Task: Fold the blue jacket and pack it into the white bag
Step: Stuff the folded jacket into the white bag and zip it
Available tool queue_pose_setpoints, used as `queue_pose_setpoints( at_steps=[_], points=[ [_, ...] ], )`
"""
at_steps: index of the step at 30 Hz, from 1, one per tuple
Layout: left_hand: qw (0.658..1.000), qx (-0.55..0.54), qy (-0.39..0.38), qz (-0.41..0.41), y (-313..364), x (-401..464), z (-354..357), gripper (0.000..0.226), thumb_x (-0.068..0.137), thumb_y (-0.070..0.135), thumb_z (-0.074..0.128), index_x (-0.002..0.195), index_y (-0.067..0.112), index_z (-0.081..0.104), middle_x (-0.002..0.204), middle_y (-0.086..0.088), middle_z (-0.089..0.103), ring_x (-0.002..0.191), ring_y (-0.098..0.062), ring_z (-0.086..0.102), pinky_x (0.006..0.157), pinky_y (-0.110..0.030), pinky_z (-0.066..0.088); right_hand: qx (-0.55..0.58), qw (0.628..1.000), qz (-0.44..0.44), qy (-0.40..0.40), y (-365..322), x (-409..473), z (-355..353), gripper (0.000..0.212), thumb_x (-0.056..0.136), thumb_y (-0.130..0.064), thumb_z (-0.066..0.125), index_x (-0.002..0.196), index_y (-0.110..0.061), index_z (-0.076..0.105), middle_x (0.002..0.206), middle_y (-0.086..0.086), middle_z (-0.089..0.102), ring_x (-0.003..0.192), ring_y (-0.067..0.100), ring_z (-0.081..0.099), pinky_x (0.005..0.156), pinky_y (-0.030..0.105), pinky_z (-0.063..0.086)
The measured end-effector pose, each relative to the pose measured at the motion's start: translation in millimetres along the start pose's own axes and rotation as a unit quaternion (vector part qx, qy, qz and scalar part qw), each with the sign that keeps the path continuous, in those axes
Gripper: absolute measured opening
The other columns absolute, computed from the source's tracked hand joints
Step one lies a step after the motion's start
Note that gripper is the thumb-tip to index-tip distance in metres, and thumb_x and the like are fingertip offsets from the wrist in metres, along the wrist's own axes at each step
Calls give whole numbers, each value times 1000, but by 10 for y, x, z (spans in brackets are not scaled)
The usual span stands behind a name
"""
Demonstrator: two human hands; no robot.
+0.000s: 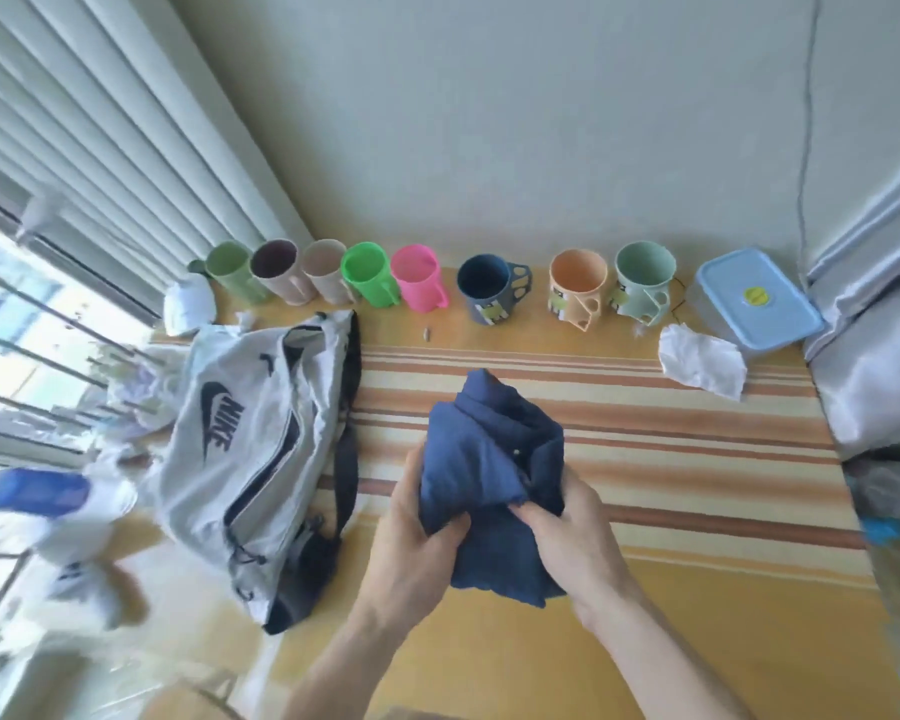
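- Jacket (489,475) was bundled and held above the striped mat (671,433).
- Left hand (411,548) and right hand (567,537) had fingers closed on its lower folds.
- Bag (240,459) lay just left, unzipped.

- Jacket (489,470): dark navy blue, plain.
- Duffel bag (240,433), left: pale grey-white, with navy logo lettering, zip lines and strap.
- Mat (671,423): cream with orange and brown stripes.
- Far row of mugs: light green (232,270), green (367,272), pink (419,283), navy (489,288), peach (578,288).
- Lidded food box (757,298), far right: light blue, yellow sticker.
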State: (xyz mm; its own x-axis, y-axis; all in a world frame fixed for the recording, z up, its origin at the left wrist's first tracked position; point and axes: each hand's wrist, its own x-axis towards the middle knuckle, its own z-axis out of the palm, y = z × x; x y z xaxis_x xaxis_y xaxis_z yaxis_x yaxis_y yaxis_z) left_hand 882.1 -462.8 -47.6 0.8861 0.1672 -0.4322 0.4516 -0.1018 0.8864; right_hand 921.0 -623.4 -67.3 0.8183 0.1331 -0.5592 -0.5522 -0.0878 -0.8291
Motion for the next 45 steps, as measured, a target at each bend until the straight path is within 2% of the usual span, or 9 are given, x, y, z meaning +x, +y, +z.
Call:
queue_pose_setpoints(
  at_steps=[5,10,13,15,19,26,35,39,45],
  points=[
    [944,265,139,137,-164,-47,-529,87,92,-1,52,161,39,17,166,15,27,150,-5,31,107,-26,45,15,986,-118,-115,-230,-216,1188,53,99,-5,53,138,-42,47,128,-19,68,121,2,62,93,21,52],
    [993,-98,-55,-22,-209,-231,-1191,79,95,-6,59,160,21,23,161,-13,38,148,-26,39,102,-16,46,-123,970,-187,-96,-187,-42,2041,55,97,-32,60,146,-42,35,139,-17,55,130,1,52,108,31,44],
    [975,-177,-106,-84,-412,-141,-1766,106,67,-12,56,156,41,32,148,-23,49,115,-30,65,66,-26,54,-74,987,-72,-123,-65,131,2313,43,103,-18,55,137,-42,42,130,-20,62,120,-6,59,105,25,48],
    [964,-252,-53,-72,-529,27,-2094,73,82,-12,51,146,24,54,146,-6,58,120,-12,65,81,-21,56,-34,995,12,-96,65,292,2417,39,100,-18,60,135,-35,53,126,-9,70,117,10,66,108,41,50],
    [948,226,225,15,-986,703,-2647,30,99,18,49,104,31,75,135,3,60,126,-21,56,95,-32,45,-5,998,58,-31,148,625,2596,33,98,-20,64,130,-28,63,125,-6,72,117,18,66,109,48,48],
    [793,609,0,8,-1279,1310,-2786,34,88,2,50,113,15,70,146,-16,42,125,-33,46,89,-41,48,53,997,58,24,46,1177,2913,18,96,-11,66,109,-23,68,114,0,73,107,21,67,95,39,52],
    [825,565,-28,-6,-1400,1352,-2889,28,89,7,54,116,17,56,116,-10,50,99,-34,62,65,-38,45,54,996,55,50,43,1414,3211,22,94,-14,69,116,-18,65,109,-2,71,96,13,66,74,29,52],
    [868,489,88,20,-1366,1266,-3032,16,74,1,55,86,11,59,98,-9,62,92,-34,60,62,-36,40,22,998,51,26,132,1447,3317,31,95,-18,68,125,-22,63,120,-4,70,110,14,65,94,34,51],
    [935,317,125,95,-1214,997,-3105,76,75,-12,42,148,9,42,173,3,9,142,-21,44,99,-36,49,-27,998,59,-7,185,1506,3637,34,98,-23,64,130,-26,52,121,-8,64,104,9,61,86,24,49]
  ],
)
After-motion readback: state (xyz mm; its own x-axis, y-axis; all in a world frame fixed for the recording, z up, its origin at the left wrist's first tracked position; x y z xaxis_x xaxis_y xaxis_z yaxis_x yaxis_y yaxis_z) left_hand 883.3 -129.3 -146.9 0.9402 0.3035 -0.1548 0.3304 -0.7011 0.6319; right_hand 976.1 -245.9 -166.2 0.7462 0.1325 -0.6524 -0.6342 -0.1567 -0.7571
